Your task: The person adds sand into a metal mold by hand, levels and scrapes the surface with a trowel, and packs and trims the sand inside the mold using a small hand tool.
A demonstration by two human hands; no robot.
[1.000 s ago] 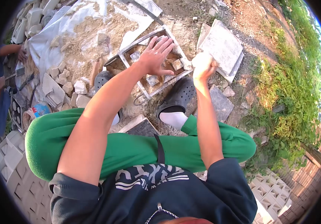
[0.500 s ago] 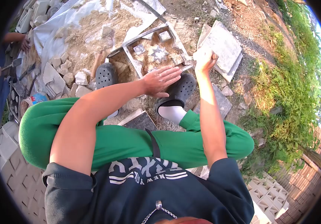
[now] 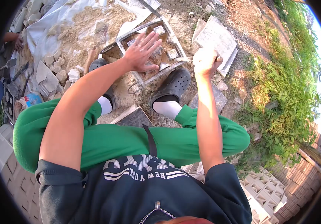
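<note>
A square metal mould (image 3: pixel 176 38) lies on the ground before my feet, with block-shaped pieces inside and sandy material on its floor. Over its left part hovers my left hand (image 3: pixel 142 52), palm down, fingers spread and dusted pale; whether it touches the mould I cannot tell. My right hand (image 3: pixel 206 62) is a fist to the right of the mould, closed round a handled tool (image 3: pixel 219 59). The brown end of the handle sticks out on the right, and a thin pale part reaches left to the mould's corner. The tool's exact kind is unclear.
Flat slabs (image 3: pixel 216 39) lie beyond my right hand. Sand (image 3: pixel 82 30) covers a white sheet (image 3: pixel 42 31) at the upper left, near broken stones (image 3: pixel 61 76). Another person's hand (image 3: pixel 19 43) shows at the far left. Dark clogs (image 3: pixel 171 86) flank the mould; plants (image 3: pixel 280 93) grow at right.
My left hand has moved up and left from the mould's near edge to above its inside, fingers spreading. My right fist stays beside the mould. The view has shifted slightly.
</note>
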